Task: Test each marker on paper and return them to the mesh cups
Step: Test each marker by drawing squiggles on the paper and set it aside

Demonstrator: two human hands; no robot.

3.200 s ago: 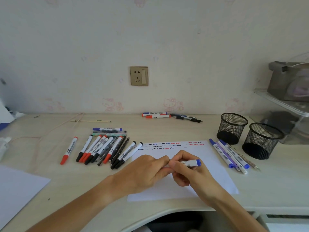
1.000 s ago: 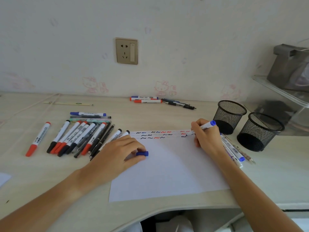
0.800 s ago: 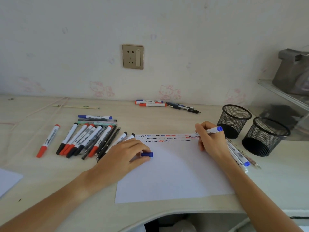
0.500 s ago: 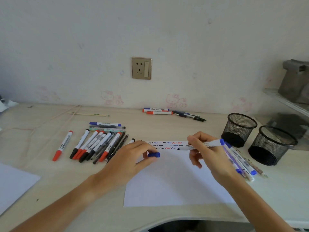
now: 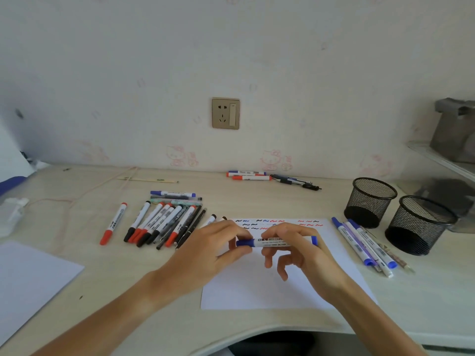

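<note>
Both hands hold one blue whiteboard marker (image 5: 272,242) level above the white paper (image 5: 277,286). My left hand (image 5: 213,250) pinches its blue cap (image 5: 244,243), which sits on the marker's left end. My right hand (image 5: 300,250) grips the white barrel near its blue tail. Rows of black, blue and red squiggles (image 5: 277,223) run along the paper's far edge. Two black mesh cups (image 5: 370,201) (image 5: 419,224) stand at the right, nothing visible inside them. Several red and black markers (image 5: 159,222) lie in a row left of the paper.
Several blue and purple pens (image 5: 365,245) lie between the paper and the cups. More markers and pens (image 5: 270,177) rest by the wall under a socket (image 5: 225,113). A second white sheet (image 5: 28,281) lies at the front left; a clear shelf (image 5: 447,160) stands at the right.
My right hand drew on the far right of the paper, then brought the marker back toward me. The cap held in my left hand now sits on the marker's tip.
</note>
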